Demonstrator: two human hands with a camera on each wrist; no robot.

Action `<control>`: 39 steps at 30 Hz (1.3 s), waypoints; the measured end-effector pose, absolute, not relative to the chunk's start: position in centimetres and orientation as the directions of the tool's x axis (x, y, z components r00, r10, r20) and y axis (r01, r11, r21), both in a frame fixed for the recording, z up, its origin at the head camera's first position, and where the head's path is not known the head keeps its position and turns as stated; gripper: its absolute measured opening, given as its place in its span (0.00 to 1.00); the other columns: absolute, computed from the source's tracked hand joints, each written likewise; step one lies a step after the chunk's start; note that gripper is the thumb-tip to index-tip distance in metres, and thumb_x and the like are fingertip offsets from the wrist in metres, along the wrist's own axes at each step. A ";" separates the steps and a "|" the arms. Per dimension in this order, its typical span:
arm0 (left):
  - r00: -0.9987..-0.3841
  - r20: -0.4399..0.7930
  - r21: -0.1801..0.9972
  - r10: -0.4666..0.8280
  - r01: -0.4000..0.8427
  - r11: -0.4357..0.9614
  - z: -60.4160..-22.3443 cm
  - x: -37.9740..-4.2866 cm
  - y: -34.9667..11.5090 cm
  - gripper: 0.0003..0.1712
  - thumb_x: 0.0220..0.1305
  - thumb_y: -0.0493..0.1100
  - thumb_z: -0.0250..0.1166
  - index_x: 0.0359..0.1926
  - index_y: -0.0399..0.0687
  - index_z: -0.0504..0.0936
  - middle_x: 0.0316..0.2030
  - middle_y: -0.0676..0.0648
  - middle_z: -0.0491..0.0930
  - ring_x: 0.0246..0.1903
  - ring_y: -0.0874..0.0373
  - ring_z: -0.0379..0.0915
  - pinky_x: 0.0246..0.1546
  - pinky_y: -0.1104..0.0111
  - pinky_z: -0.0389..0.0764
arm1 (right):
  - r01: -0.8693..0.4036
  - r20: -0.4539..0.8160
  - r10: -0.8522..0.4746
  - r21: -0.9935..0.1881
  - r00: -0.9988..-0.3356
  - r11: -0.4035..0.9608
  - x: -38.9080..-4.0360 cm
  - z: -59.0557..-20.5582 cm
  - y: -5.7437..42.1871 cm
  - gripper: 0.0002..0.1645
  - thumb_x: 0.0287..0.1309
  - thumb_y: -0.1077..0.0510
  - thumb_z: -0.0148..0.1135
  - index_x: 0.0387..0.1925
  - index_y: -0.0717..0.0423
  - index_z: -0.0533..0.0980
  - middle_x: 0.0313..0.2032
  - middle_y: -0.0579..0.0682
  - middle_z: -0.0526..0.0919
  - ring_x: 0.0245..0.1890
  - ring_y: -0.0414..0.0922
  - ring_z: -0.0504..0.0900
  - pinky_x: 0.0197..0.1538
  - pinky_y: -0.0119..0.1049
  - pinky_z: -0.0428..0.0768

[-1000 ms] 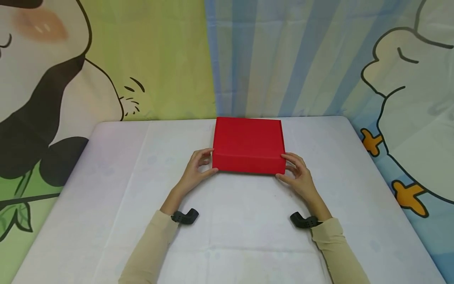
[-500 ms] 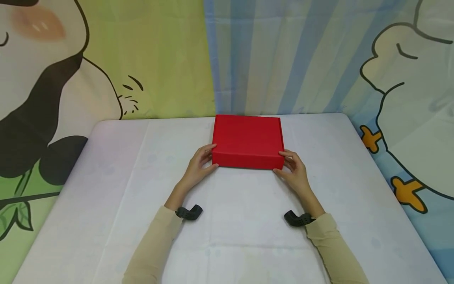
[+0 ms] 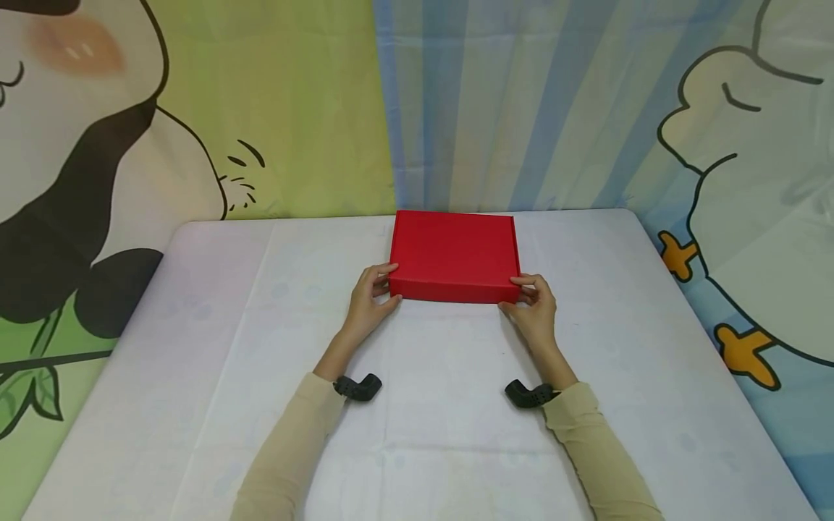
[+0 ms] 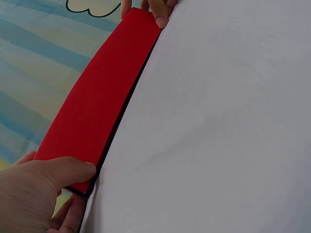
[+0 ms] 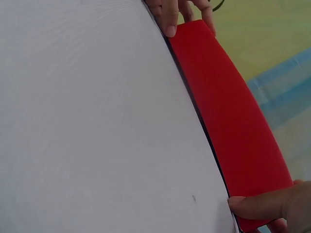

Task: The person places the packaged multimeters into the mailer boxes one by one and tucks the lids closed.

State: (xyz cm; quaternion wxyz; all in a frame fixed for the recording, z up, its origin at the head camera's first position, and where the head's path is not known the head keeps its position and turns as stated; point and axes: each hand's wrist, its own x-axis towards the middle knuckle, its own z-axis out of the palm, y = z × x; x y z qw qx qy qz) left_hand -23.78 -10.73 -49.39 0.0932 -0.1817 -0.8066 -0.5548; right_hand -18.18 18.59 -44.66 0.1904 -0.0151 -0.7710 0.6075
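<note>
A flat red box (image 3: 454, 250) lies on the white-covered table near its far edge, its lid down. At its near left corner my left hand (image 3: 370, 302) grips it, thumb on the front face and fingers along the side and top edge. My right hand (image 3: 534, 307) holds the near right corner the same way. In the left wrist view the red front face (image 4: 99, 92) runs from the left thumb (image 4: 73, 171) up to the other hand. The right wrist view shows the right thumb (image 5: 260, 205) pressed on the front face's lower end.
The white tablecloth (image 3: 449, 405) covers the table, with faint creases. Behind it hangs a printed curtain (image 3: 508, 108) with cartoon animals. A black wrist strap mount (image 3: 358, 388) sits on the left wrist, another mount (image 3: 531, 394) on the right.
The near side of the box has shifted slightly away toward the far edge, and both hands have moved forward with it, keeping their grip. The forearms have drawn a little closer together.
</note>
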 end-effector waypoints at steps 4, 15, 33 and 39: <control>-0.929 0.341 0.869 0.142 0.369 0.330 -49.1 -23.7 -10.6 0.32 0.54 0.24 0.69 0.60 0.42 0.72 0.57 0.38 0.71 0.52 0.43 0.75 0.51 0.57 0.82 | -0.190 0.267 0.292 -0.946 -0.918 0.264 -18.6 -44.7 17.8 0.27 0.38 0.85 0.66 0.46 0.75 0.74 0.55 0.69 0.75 0.39 0.45 0.78 0.42 0.25 0.81; -0.941 0.325 0.884 0.097 0.338 0.323 -49.2 -24.5 -10.1 0.32 0.53 0.23 0.68 0.59 0.40 0.73 0.55 0.36 0.71 0.52 0.41 0.75 0.52 0.55 0.81 | -0.164 0.244 0.316 -0.951 -0.917 0.261 -20.3 -45.8 17.8 0.27 0.41 0.84 0.66 0.47 0.72 0.74 0.55 0.67 0.75 0.40 0.48 0.78 0.42 0.24 0.80; -0.923 0.177 0.862 0.340 0.312 0.399 -48.2 -28.7 -12.2 0.42 0.60 0.27 0.65 0.72 0.51 0.59 0.65 0.36 0.61 0.64 0.41 0.66 0.62 0.56 0.73 | -0.200 0.233 0.041 -0.901 -0.972 0.385 -24.5 -45.5 20.0 0.27 0.56 0.74 0.63 0.57 0.71 0.68 0.59 0.68 0.68 0.54 0.63 0.74 0.57 0.51 0.78; -0.929 0.001 0.778 0.371 0.234 0.583 -44.7 -30.5 -15.0 0.53 0.60 0.54 0.70 0.77 0.68 0.44 0.72 0.41 0.54 0.69 0.44 0.57 0.66 0.45 0.64 | -0.151 0.147 -0.049 -0.837 -0.988 0.526 -27.3 -44.5 24.8 0.36 0.64 0.51 0.62 0.69 0.56 0.63 0.71 0.61 0.57 0.70 0.61 0.57 0.67 0.61 0.65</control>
